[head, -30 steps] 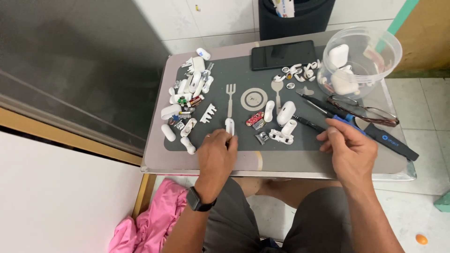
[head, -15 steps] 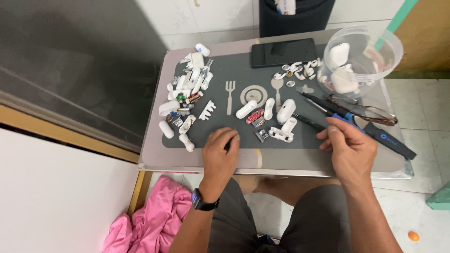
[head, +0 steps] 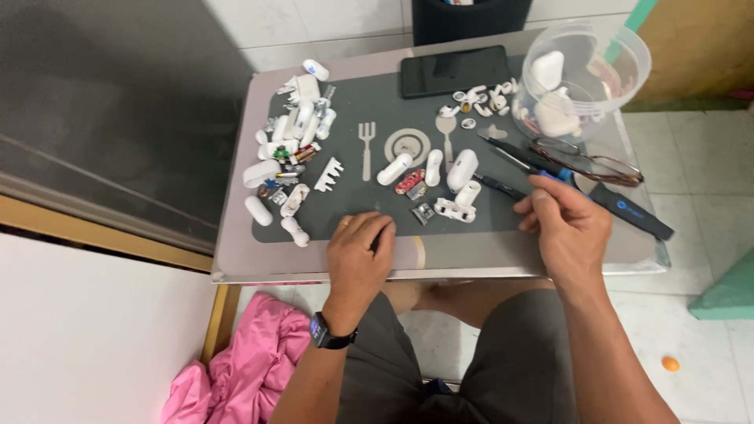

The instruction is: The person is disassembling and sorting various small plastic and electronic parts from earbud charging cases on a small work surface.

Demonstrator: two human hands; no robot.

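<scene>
Nearest, the left hand rests on the dark work mat, fingers curled loosely; I can't tell if it pinches anything. The right hand is closed around a slim black tool, tip aimed at the small white parts just past the hands, probably kept within easy reach. Farther back sits a clear tub.
</scene>
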